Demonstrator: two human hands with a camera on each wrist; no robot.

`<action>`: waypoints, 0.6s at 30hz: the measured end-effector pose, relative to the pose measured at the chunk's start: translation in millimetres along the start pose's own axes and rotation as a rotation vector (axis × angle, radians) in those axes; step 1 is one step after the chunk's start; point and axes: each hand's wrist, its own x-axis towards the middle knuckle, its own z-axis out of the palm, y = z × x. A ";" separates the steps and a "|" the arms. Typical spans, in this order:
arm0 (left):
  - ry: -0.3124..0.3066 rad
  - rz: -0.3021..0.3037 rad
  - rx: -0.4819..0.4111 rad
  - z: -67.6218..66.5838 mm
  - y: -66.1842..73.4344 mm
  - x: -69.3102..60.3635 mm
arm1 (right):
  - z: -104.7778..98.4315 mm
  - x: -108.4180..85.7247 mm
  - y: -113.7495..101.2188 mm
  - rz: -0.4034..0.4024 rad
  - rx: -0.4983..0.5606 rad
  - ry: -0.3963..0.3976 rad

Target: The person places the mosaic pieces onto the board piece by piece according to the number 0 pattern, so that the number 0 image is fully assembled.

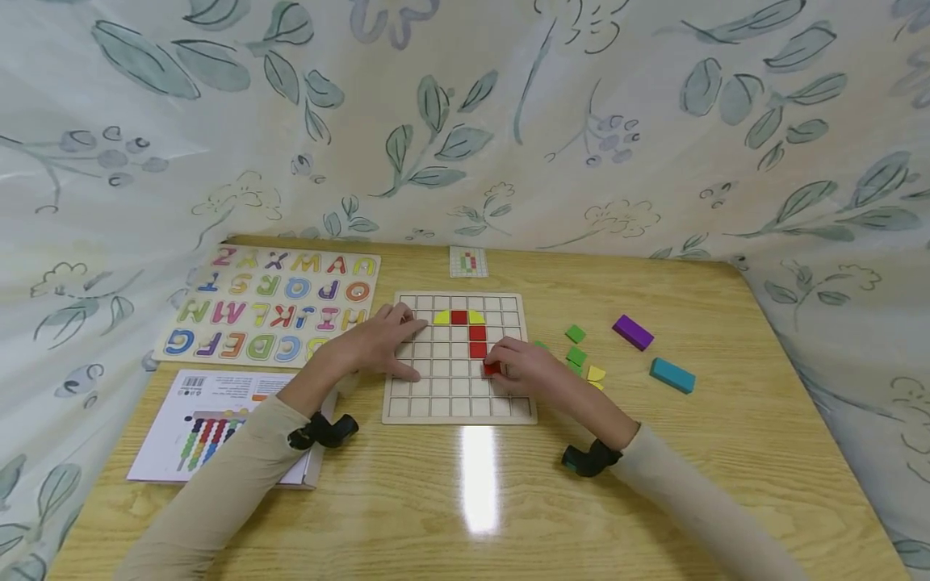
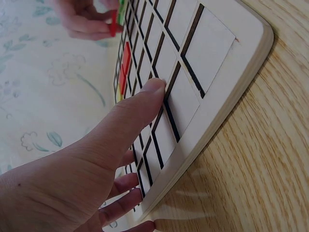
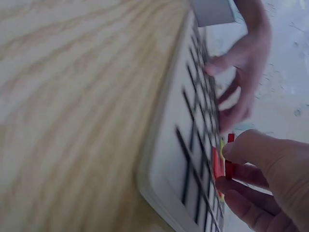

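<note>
Right hand (image 1: pixel 519 369): thumb and fingers pinch a red tile (image 1: pixel 492 369), just right of centre in the head frame. The tile is over the right part of the grid board (image 1: pixel 436 410); whether it touches the surface cannot be told. Left hand (image 1: pixel 378 343): fingers spread and grasping nothing, thumb resting on the board's left part.

On the board, upper middle: a row of rounded yellow piece (image 1: pixel 441 318), red square (image 1: pixel 459 317), second yellow piece (image 1: pixel 475 317) — two further red squares (image 1: pixel 477 340) run below the latter.

Right of the board: loose green pieces (image 1: pixel 576 333), yellow quarter-pieces (image 1: pixel 596 373), then a purple block (image 1: pixel 633 332) and a blue block (image 1: pixel 672 375). Above the board, a pattern card (image 1: pixel 468 262). Left of frame: an alphabet board (image 1: pixel 269 303) — below it, a white box (image 1: pixel 161 452), partly covered by the left arm. All rest on a wood-grain table (image 1: pixel 407 500).
</note>
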 end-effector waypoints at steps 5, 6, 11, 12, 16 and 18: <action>0.007 0.003 0.001 -0.6 0.7 0.4 | 11.3 5.0 -2.5 -0.102 -0.075 0.063; 0.006 0.000 0.000 -1.0 1.1 0.3 | 12.3 5.6 -3.1 -0.109 -0.092 0.066; 0.007 -0.005 0.007 -0.5 0.7 0.7 | 13.7 7.6 -5.2 -0.098 -0.134 0.057; 0.006 -0.005 0.008 -0.3 0.5 0.8 | 13.6 7.9 -5.4 -0.092 -0.137 0.050; 0.008 -0.004 0.005 -0.2 0.3 0.5 | 12.8 8.8 -6.7 -0.064 -0.133 0.016; 0.009 -0.002 0.004 -0.2 0.2 0.2 | 12.7 9.1 -7.6 -0.049 -0.127 0.004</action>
